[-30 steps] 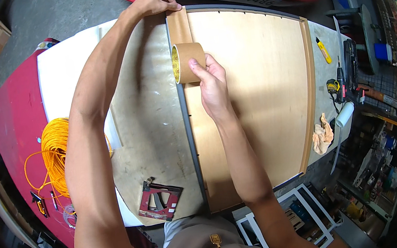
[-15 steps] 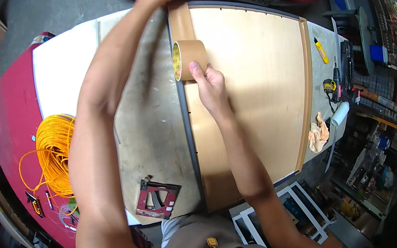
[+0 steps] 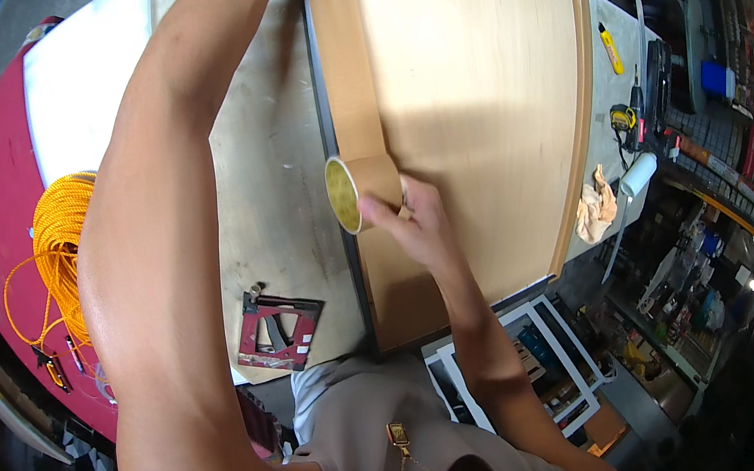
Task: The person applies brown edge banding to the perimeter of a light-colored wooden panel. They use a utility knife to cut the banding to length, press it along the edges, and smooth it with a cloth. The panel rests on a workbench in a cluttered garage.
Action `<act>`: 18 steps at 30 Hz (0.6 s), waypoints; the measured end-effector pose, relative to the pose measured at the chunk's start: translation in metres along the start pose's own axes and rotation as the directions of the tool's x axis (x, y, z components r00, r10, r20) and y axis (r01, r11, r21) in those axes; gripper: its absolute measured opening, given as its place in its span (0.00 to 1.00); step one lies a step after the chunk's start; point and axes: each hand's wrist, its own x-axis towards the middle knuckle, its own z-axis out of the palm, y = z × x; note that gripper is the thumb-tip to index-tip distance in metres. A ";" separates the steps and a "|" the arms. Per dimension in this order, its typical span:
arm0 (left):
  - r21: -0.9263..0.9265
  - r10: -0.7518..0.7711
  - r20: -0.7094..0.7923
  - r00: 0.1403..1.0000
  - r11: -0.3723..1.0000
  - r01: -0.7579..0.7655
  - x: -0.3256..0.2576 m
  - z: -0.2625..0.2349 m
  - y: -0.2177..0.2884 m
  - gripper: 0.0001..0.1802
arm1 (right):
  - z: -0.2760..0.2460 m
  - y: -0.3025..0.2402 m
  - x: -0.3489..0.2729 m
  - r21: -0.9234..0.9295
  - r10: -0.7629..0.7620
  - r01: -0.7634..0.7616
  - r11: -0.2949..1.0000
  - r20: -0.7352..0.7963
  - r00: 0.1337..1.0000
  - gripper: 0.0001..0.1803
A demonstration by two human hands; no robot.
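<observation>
The right hand (image 3: 415, 223) is closed on a roll of brown tape (image 3: 376, 180), a short cylinder with yellowish core. It is over the left edge of the smooth, pale wooden panel (image 3: 484, 145). From this roll, a flat tape strip (image 3: 349, 77) runs toward the far side. The left hand is outside the view, so I cannot tell its state. At left lies a coil of orange rope (image 3: 57, 225); at right, a crumpled peach cloth (image 3: 595, 209).

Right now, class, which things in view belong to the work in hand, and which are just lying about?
Part of the work: roll of brown tape, in the right hand; framed wooden panel.

Lying about: coil of orange rope; tape measure; crumpled cloth; yellow pen-shaped tool.
</observation>
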 end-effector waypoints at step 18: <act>0.036 -0.079 -0.021 0.997 0.996 0.080 -0.001 -0.005 0.006 0.41 | 0.010 0.126 -0.135 -0.299 -0.217 0.202 0.933 -0.015 0.976 0.19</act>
